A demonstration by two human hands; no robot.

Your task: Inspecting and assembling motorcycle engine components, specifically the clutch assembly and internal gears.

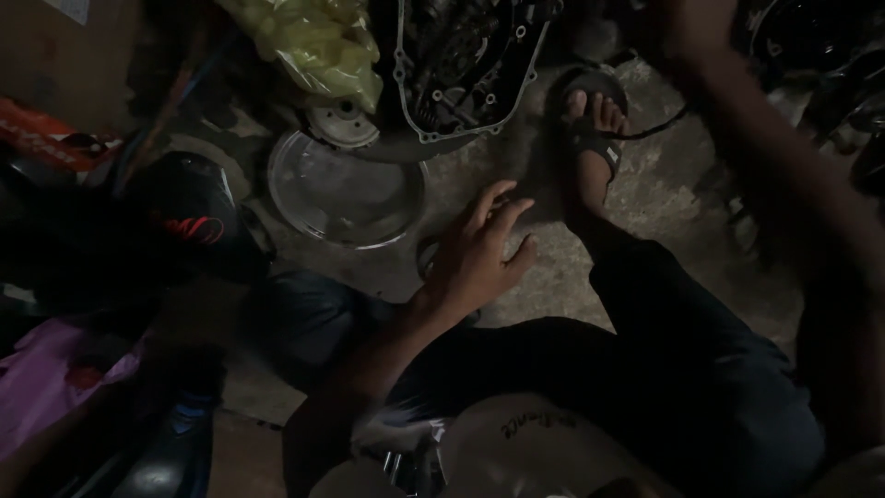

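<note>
**Hand reaching low over the floor**

Left hand (479,254) hovers spread and empty just above the concrete floor (664,198), beside a small dark round thing, half hidden. This looks like a reach; closing calls for a short drop. Right hand (687,32) is raised and blurred, grip unclear. Round metal tray (323,198), engine cover (461,65) and sandalled foot (590,138) crowd nearby.

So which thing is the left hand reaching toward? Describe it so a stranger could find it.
Start at the grey engine casing at top centre. Just below it on the concrete floor lies a round shallow metal pan, left of the open left hand. It alone is flat, shiny and circular.
</note>
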